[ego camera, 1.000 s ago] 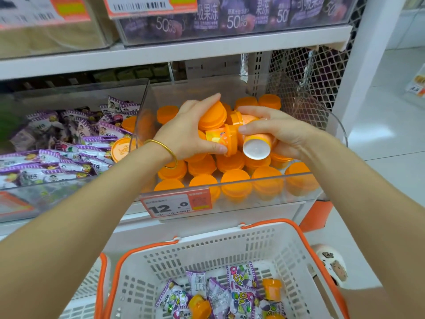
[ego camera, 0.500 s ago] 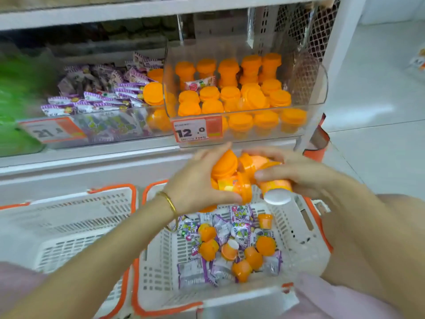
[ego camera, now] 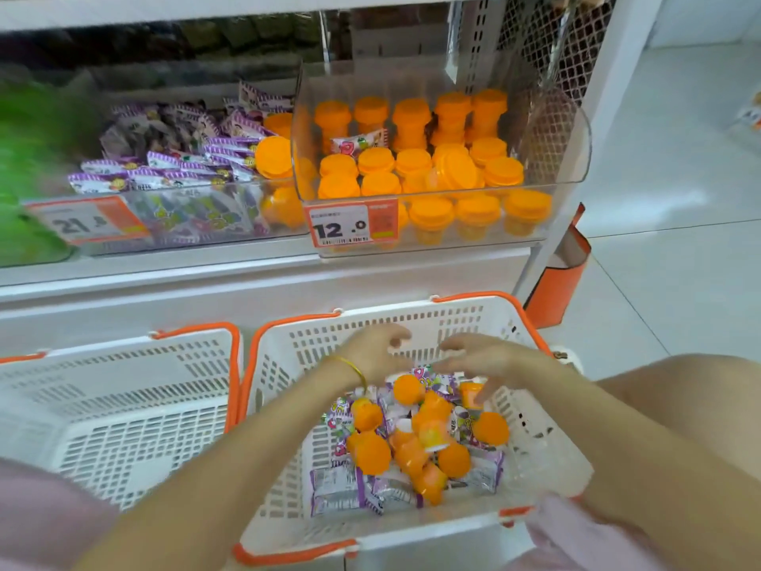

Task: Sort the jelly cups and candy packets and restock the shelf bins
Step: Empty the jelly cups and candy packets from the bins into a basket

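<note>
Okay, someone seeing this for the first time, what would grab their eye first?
The clear shelf bin on the right, packed with rows of bright orange jelly cups, with one stray candy packet lying among them. Below it, a white basket holds a mixed heap of orange cups and purple packets, and the left hand and right hand hover over it, holding nothing.

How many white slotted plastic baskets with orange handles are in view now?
2. One white slotted plastic basket sits at lower left; the other basket, at lower right, holds orange jelly cups and purple candy packets. None seems hidden.
</note>
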A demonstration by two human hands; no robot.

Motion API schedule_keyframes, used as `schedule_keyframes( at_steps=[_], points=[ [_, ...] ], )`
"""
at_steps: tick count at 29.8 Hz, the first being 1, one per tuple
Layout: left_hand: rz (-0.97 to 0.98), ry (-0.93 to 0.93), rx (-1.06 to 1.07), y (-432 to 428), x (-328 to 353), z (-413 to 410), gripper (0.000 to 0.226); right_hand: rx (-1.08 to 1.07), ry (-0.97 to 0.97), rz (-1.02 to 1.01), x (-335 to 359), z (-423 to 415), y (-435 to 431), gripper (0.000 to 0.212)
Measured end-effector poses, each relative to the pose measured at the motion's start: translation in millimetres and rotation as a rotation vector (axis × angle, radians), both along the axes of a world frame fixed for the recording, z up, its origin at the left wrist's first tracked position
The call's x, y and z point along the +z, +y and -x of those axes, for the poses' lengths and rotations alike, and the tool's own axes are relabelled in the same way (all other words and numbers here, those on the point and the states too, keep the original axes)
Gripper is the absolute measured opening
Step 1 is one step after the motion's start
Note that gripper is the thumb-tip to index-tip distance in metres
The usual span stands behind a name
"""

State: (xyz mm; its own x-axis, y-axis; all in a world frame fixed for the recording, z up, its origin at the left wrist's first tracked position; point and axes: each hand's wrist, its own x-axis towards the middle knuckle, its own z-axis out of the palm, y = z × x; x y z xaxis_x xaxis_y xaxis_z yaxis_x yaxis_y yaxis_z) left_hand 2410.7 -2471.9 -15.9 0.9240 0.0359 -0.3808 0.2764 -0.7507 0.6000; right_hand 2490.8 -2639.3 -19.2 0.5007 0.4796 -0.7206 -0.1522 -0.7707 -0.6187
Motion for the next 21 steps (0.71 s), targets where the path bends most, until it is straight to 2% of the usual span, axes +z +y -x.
schedule_keyframes(
  at_steps=[3,5,7,9,11,13,15,21],
  points=[
    [0.195,-0.272,0.103,21,87,-25,0.025,0.056,-0.120,-0.188,72,-21,-1,0.040],
    [0.125,-0.503,0.153,36,131,-52,0.021,0.021,-0.251,-0.375,121,-37,2,0.029],
    [-0.059,-0.637,0.186,53,158,-87,0.026,-0.082,-0.491,-0.504,161,-58,12,0.017],
    [-0.293,-0.637,0.205,73,161,-127,0.037,-0.150,-0.783,-0.452,176,-89,30,0.014],
    [-0.506,-0.542,0.231,87,154,-162,0.048,-0.017,-0.988,-0.190,175,-120,51,0.038],
    [-0.633,-0.447,0.270,93,144,-183,0.053,0.176,-0.940,0.047,162,-142,67,0.063],
    [-0.726,-0.397,0.279,99,134,-200,0.051,0.230,-0.833,0.097,147,-155,81,0.072],
    [-0.962,-0.400,0.278,111,112,-226,0.040,0.042,-1.033,-0.027,138,-195,104,0.053]
  ],
)
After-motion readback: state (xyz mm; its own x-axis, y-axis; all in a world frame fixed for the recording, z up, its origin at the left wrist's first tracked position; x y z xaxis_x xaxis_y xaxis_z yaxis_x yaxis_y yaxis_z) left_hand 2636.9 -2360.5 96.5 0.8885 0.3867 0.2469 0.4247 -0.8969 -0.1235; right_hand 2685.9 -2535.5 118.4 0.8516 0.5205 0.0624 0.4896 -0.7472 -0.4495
